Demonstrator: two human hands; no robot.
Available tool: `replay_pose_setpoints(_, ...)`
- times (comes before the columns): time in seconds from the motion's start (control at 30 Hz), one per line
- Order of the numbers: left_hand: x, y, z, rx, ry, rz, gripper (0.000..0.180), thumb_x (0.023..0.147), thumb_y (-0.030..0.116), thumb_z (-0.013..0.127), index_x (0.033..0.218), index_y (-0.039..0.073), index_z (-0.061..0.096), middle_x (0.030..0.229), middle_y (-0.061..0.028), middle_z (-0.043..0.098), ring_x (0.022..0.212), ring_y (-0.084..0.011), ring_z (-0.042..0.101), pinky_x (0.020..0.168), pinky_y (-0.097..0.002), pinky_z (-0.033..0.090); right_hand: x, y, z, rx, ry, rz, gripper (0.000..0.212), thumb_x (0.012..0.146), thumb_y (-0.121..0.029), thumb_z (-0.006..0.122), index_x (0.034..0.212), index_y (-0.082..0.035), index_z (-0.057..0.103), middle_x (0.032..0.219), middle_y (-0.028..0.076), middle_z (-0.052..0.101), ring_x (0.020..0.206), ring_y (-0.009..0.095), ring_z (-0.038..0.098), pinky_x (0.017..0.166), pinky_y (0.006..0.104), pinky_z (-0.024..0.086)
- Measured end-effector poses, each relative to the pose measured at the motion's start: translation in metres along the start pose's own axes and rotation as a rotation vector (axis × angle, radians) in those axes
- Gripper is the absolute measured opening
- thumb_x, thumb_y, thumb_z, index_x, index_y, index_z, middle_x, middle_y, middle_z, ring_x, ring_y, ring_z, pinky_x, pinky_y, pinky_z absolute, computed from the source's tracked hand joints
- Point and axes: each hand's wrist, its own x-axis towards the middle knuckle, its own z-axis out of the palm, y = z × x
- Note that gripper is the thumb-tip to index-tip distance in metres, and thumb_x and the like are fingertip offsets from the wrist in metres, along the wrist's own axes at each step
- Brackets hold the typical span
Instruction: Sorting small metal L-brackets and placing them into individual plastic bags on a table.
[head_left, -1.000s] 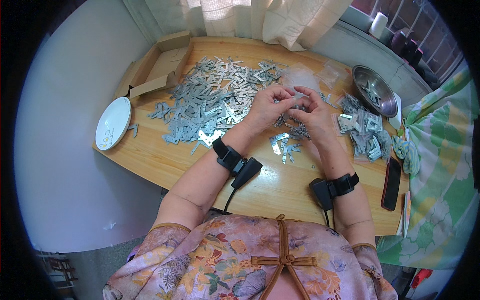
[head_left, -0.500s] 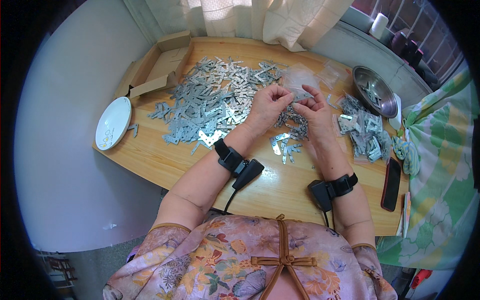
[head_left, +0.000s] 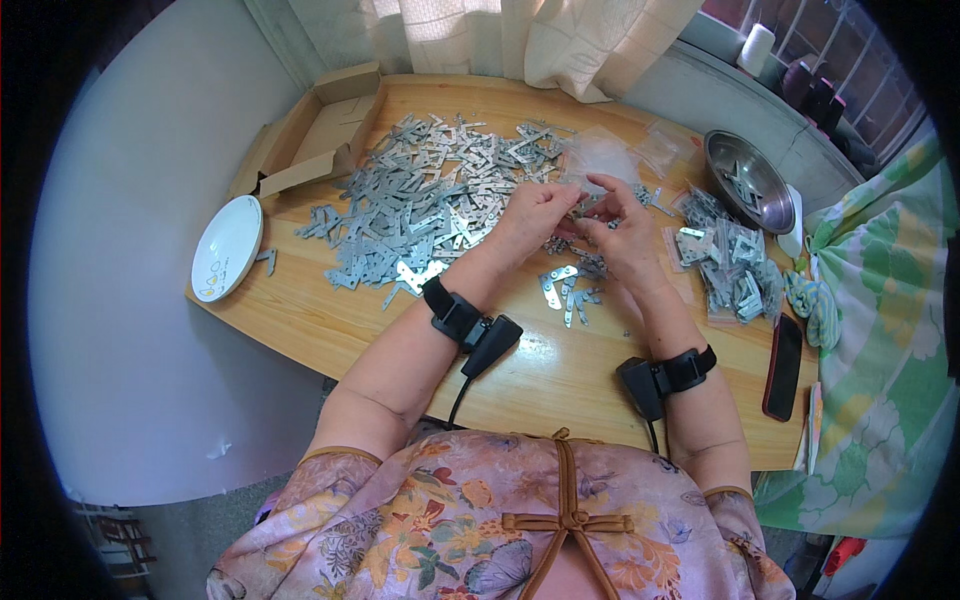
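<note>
My left hand (head_left: 532,216) and my right hand (head_left: 626,232) meet above the table, just right of a wide heap of silver metal corner brackets (head_left: 400,235). Both are closed in a pinch, fingertips close together. What lies between them is small and mostly covered by the fingers. Under my hands is a pile of small metal pieces (head_left: 592,266), probably screws, partly hidden by my right hand. Several loose L-shaped brackets (head_left: 552,290) lie just below my hands on the near side.
An open cardboard box (head_left: 330,125) and a white plate (head_left: 228,235) stand left. Right are filled clear plastic bags (head_left: 735,265), a steel bowl (head_left: 722,150) with brackets, a phone (head_left: 783,368) and a striped cloth (head_left: 815,310). Clear bags (head_left: 600,155) lie behind my hands.
Both hands have shifted slightly down toward me, and my left hand has turned a little. A bit of metal seen between the fingers before is now mostly covered.
</note>
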Motion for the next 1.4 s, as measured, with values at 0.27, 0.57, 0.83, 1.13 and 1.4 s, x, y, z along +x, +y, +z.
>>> replay_pose_setpoints(0.27,0.003,-0.002,-0.005,-0.06,-0.088,-0.183,0.028,0.089,0.021,0.046,0.1,-0.001,0.057,0.087,-0.009,0.062,0.074,-0.0157,0.061,0.067,-0.0254,0.051,0.0,0.003,0.0,-0.123,0.094,-0.075,0.048,0.066,0.001,0.063,0.111,-0.008,0.051,0.072,0.006,0.057,0.068,0.014,0.057,0.063,0.0263,0.046)
replay_pose_setpoints(0.57,0.0,0.004,-0.004,-0.07,-0.085,-0.15,0.025,0.087,0.012,0.048,0.103,-0.004,0.056,0.086,-0.0108,0.062,0.073,-0.0164,0.063,0.061,-0.0244,0.052,0.0,0.004,0.003,-0.02,0.118,-0.036,0.043,0.067,0.0,0.064,0.108,-0.006,0.053,0.07,0.004,0.056,0.061,0.01,0.053,0.058,0.0232,0.044)
replay_pose_setpoints(0.83,-0.001,0.003,-0.004,-0.047,-0.099,-0.126,0.026,0.088,0.018,0.049,0.103,-0.002,0.057,0.087,-0.0107,0.062,0.071,-0.016,0.063,0.064,-0.0244,0.052,0.0,0.004,0.002,-0.057,0.12,-0.092,0.042,0.067,0.001,0.063,0.107,-0.005,0.053,0.068,0.001,0.051,0.057,0.008,0.047,0.054,0.0217,0.041)
replay_pose_setpoints(1.13,0.0,0.003,-0.002,-0.142,-0.096,-0.112,0.022,0.089,0.017,0.048,0.098,0.001,0.058,0.084,-0.0083,0.063,0.07,-0.0134,0.062,0.062,-0.0219,0.052,0.003,0.006,-0.002,0.002,0.182,-0.138,0.037,0.063,0.002,0.065,0.098,-0.006,0.055,0.09,0.005,0.051,0.064,0.011,0.049,0.058,0.0244,0.043)
replay_pose_setpoints(1.4,-0.003,0.007,0.002,-0.205,-0.082,-0.075,0.021,0.088,0.016,0.049,0.101,0.002,0.057,0.089,-0.0057,0.062,0.076,-0.013,0.062,0.064,-0.0211,0.051,0.004,0.001,-0.004,-0.22,0.237,-0.376,0.012,0.064,-0.002,0.066,0.076,-0.004,0.062,0.1,0.011,0.053,0.088,0.022,0.054,0.07,0.0283,0.045)
